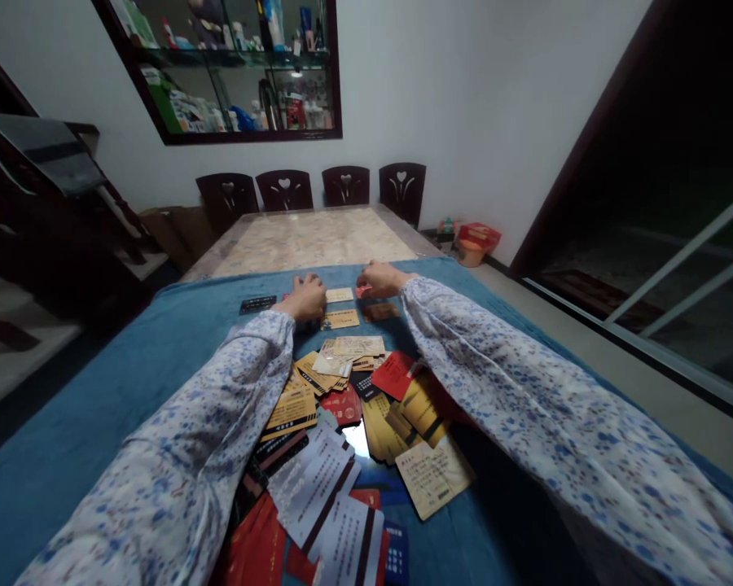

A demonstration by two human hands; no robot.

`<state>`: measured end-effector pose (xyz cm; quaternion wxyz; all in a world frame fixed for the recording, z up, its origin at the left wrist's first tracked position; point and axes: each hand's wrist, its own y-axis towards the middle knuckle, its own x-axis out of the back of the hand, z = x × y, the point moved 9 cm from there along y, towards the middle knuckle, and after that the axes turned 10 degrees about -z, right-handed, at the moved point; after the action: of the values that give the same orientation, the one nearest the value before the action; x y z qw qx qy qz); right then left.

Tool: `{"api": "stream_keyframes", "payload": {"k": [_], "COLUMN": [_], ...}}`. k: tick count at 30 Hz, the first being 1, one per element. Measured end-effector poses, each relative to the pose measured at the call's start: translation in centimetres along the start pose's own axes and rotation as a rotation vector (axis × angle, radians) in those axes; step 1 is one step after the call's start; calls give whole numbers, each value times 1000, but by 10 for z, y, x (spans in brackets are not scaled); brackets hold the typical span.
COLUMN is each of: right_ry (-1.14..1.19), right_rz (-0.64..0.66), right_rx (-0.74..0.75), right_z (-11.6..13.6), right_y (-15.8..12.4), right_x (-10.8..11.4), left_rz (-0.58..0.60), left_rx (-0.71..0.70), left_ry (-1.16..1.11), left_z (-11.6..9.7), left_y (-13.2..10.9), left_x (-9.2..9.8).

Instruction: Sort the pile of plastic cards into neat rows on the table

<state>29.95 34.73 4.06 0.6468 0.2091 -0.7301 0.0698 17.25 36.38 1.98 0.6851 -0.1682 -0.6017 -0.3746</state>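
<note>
Both arms reach forward in white sleeves with blue flowers over a blue cloth. My left hand (306, 298) is on the cloth with its fingers bent and slightly apart, partly over a reddish card. To its left lies a black card (257, 304). My right hand (384, 279) pinches a small red card (363, 290) near its fingertips. Between the hands lie a cream card (340, 295) and, nearer me, a yellow card (340, 318). A brown card (380, 312) lies below my right hand, blurred.
A loose pile of cards lies between my forearms, with yellow cards (289, 409), white cards (318, 476), red cards (256, 544) and a cream card (433, 474). The blue cloth (128, 391) covers the near tabletop (305, 236). Dark chairs (345, 185) stand at the far end.
</note>
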Motion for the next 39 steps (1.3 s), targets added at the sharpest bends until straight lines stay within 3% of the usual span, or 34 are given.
{"api": "stream_keyframes", "payload": {"k": [11, 20, 39], "right_ry": [10, 27, 68], "right_rz": [-6, -73, -88], "right_rx": [5, 24, -57], "right_z": [0, -12, -21], "right_y": [-50, -94, -215], "right_x": [19, 24, 31], "left_rz": [-58, -99, -230], "left_rx": [-65, -117, -402], "left_ry": [29, -28, -180], "left_z": [-34, -70, -189], "left_y": [-21, -34, -57], "left_x": [28, 39, 66]}}
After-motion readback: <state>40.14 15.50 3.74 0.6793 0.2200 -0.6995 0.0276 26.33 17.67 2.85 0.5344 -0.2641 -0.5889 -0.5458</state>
